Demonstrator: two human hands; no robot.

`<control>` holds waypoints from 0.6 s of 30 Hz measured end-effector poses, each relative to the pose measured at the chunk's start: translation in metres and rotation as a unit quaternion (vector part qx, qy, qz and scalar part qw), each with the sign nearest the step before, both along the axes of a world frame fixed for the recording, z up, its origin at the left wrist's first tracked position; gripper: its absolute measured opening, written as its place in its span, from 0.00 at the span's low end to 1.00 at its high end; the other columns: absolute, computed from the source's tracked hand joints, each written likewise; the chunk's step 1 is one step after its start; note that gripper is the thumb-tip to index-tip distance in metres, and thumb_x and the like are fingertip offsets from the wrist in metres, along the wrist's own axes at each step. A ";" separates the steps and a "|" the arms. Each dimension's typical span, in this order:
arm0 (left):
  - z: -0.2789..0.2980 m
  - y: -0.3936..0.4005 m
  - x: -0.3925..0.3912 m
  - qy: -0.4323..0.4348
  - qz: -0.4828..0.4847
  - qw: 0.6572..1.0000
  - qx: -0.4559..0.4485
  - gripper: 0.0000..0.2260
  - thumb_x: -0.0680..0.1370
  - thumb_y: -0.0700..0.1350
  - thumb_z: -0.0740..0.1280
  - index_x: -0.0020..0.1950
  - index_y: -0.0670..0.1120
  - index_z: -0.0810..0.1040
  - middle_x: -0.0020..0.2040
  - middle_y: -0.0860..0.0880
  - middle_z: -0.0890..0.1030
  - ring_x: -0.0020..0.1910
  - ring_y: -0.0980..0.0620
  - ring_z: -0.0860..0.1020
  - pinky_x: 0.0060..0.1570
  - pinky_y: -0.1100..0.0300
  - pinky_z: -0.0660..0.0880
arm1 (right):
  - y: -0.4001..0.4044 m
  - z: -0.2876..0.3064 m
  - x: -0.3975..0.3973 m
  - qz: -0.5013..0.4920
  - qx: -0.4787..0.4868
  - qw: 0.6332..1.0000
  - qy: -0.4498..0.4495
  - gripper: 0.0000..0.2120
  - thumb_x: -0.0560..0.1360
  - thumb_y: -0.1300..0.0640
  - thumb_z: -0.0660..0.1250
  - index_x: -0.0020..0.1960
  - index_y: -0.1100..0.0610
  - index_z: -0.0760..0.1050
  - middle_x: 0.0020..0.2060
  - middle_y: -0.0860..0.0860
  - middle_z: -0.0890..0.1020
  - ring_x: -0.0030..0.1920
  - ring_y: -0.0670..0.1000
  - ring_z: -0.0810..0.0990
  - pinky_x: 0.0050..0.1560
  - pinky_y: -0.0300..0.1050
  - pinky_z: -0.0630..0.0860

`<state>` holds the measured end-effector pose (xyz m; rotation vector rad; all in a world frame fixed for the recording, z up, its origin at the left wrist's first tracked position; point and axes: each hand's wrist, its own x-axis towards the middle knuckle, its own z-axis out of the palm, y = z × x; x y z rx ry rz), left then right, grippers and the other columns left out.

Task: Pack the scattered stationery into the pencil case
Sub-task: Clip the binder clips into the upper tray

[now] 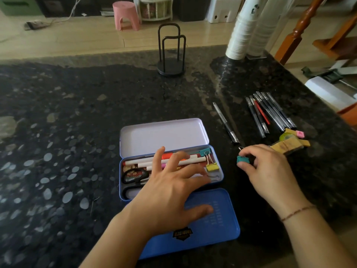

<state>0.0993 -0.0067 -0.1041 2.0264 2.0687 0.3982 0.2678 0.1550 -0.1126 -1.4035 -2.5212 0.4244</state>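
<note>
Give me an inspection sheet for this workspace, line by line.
Surface: dark speckled stone counter, with pale reflections on its left part.
Job's things: open blue pencil case holding white markers, black scissors, a yellow binder clip and a teal one; a blue lid lies in front of it. Loose on the right: single pen, bunch of pens, pink eraser.
Clutter: black wire stand, stacked white cups.
Hands: left hand spread over the case; right hand pinches a teal binder clip.
Cables: white cord on the floor.
Surroundings: pink stool, wooden railing.
</note>
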 end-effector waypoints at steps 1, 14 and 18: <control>-0.001 0.000 0.001 0.002 0.000 1.000 -0.001 0.24 0.73 0.70 0.56 0.65 0.62 0.72 0.66 0.64 0.70 0.73 0.51 0.58 0.70 0.32 0.43 | 0.001 -0.001 0.000 0.000 0.007 1.000 0.014 0.10 0.72 0.59 0.72 0.53 0.53 0.80 0.47 0.46 0.78 0.44 0.47 0.74 0.43 0.40 0.71; -0.001 -0.004 -0.006 0.000 0.034 0.999 -0.014 0.23 0.71 0.71 0.57 0.61 0.63 0.74 0.64 0.65 0.71 0.72 0.53 0.58 0.70 0.34 0.43 | -0.015 0.026 -0.012 0.046 -0.251 0.945 0.207 0.10 0.78 0.60 0.62 0.46 0.47 0.79 0.29 0.48 0.80 0.28 0.41 0.75 0.33 0.40 0.74; 0.000 -0.005 -0.006 -0.004 0.041 0.999 -0.009 0.22 0.71 0.70 0.57 0.57 0.62 0.77 0.62 0.65 0.73 0.70 0.53 0.60 0.70 0.34 0.44 | -0.034 0.025 -0.022 0.152 -0.158 0.971 0.099 0.07 0.78 0.57 0.63 0.50 0.45 0.77 0.38 0.40 0.80 0.41 0.36 0.78 0.36 0.30 0.74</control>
